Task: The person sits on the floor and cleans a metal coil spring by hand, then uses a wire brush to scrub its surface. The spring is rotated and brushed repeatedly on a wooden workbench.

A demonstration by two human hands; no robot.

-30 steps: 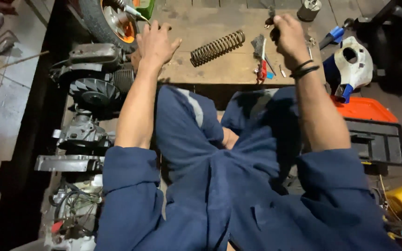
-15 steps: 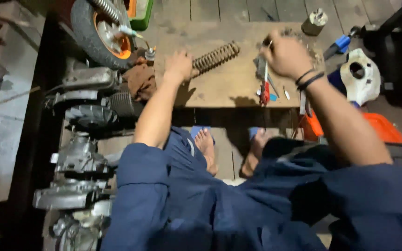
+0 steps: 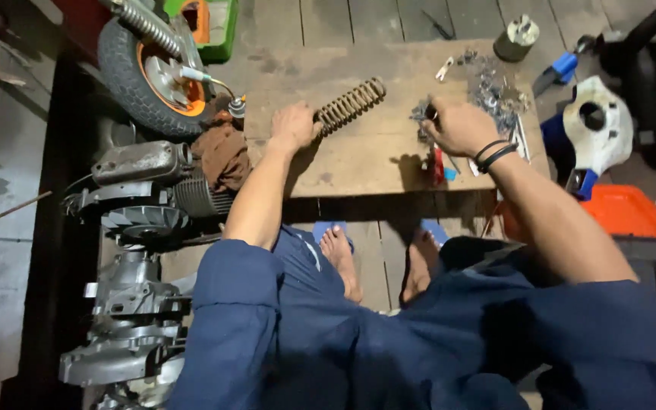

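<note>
Dim, warm overhead light; dark edges, soft wide-angle blur.

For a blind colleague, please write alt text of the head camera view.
A person in blue work clothes reaches over a wooden board: the left hand rests on the end of a rusty coil spring, and the right hand is closed on small metal parts. A small wheel and engine parts lie to the left.

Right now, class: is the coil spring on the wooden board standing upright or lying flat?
Lying flat. The coil spring rests lengthwise on the wooden board, with the left hand at its lower end.
</note>
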